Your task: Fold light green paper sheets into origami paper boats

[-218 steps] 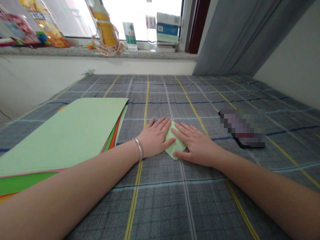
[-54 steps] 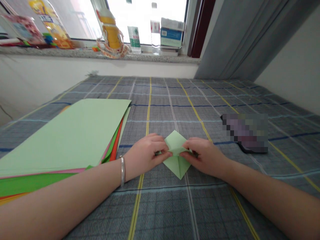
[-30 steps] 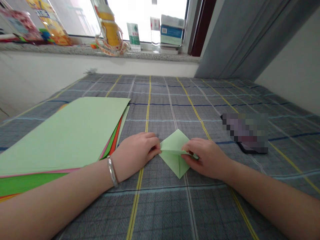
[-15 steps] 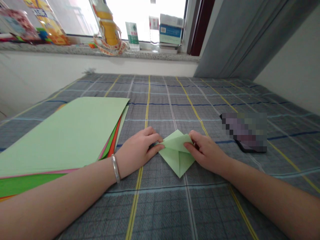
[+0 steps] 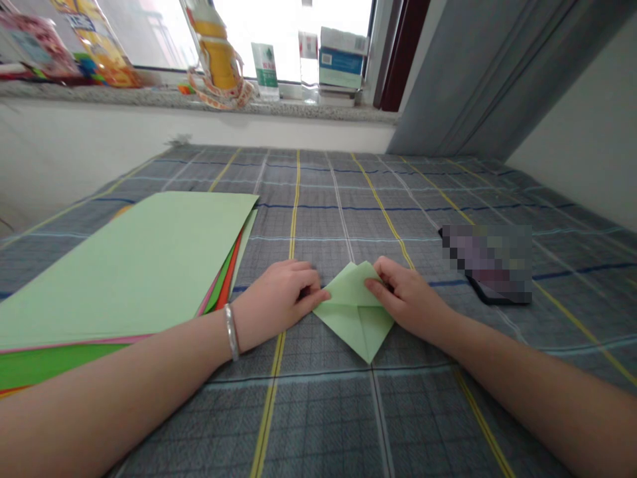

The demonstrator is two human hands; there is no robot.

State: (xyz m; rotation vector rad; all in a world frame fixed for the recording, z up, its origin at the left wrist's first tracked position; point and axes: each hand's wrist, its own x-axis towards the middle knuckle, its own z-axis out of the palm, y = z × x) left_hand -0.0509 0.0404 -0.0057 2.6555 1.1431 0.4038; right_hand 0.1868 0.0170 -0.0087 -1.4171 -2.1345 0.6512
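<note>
Plaid bed sheet [image 5: 318, 425] across the whole view. On it at left, stack of coloured paper [image 5: 124, 265], pale green on top; at right, blurred dark object [image 5: 490, 265]. Between them, folded pale green paper [image 5: 354, 318], flat on the sheet, 1 point toward the body. Left hand [image 5: 276, 305], silver bangle [image 5: 229, 332] at the wrist, fingers [image 5: 311, 289] curved against the paper's left corner. Right hand [image 5: 408, 299], fingers [image 5: 381, 275] on the upper flap, slightly spread; firm pinch or light touch impossible to tell.

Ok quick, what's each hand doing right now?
Left hand: partly open, fingertips touching the folded paper.
Right hand: fingers on the folded paper, can't tell if it's pinching.
</note>
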